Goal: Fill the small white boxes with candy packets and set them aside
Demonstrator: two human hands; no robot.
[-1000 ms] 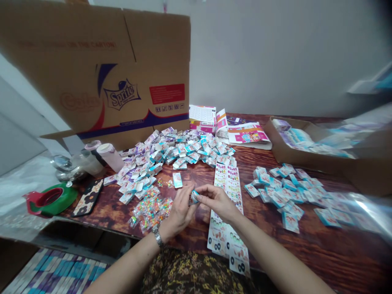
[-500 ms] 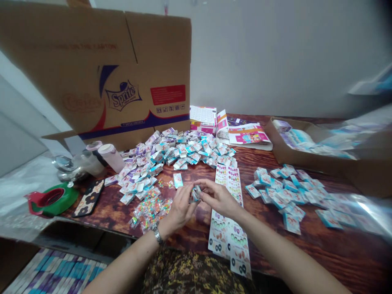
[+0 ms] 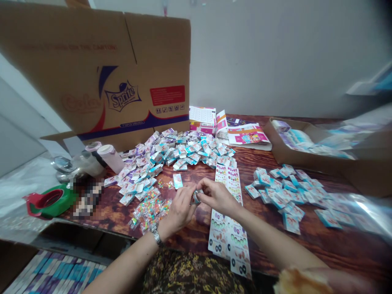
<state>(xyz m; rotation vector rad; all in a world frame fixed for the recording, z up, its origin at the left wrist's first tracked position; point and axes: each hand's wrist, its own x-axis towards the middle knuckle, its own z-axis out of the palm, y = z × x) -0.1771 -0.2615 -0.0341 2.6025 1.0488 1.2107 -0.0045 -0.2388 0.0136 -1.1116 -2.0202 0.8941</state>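
Observation:
Both my hands meet over the near middle of the wooden table (image 3: 306, 241). My left hand (image 3: 180, 208) and my right hand (image 3: 216, 196) pinch one small white-and-blue box (image 3: 196, 197) between their fingertips; the fingers hide most of it. Just left of my left hand lies a pile of small clear bags of coloured beads (image 3: 150, 210). A long sticker sheet (image 3: 228, 216) lies under my right wrist. Behind my hands spreads a big heap of small boxes (image 3: 171, 157). A second group of blue boxes (image 3: 281, 192) lies to the right.
A large Sprite carton (image 3: 101, 77) stands at the back left. Bottles (image 3: 107, 157), a green tape dispenser (image 3: 50, 200) and a blurred flat object (image 3: 87, 196) sit at the left edge. A shallow cardboard tray (image 3: 284, 153) holds packets at the back right. Printed leaflets (image 3: 245, 132) lie behind.
My hands stay together on the small box, shifting slightly forward, and the fingers now cover more of it. A blurred shape has entered at the bottom right corner.

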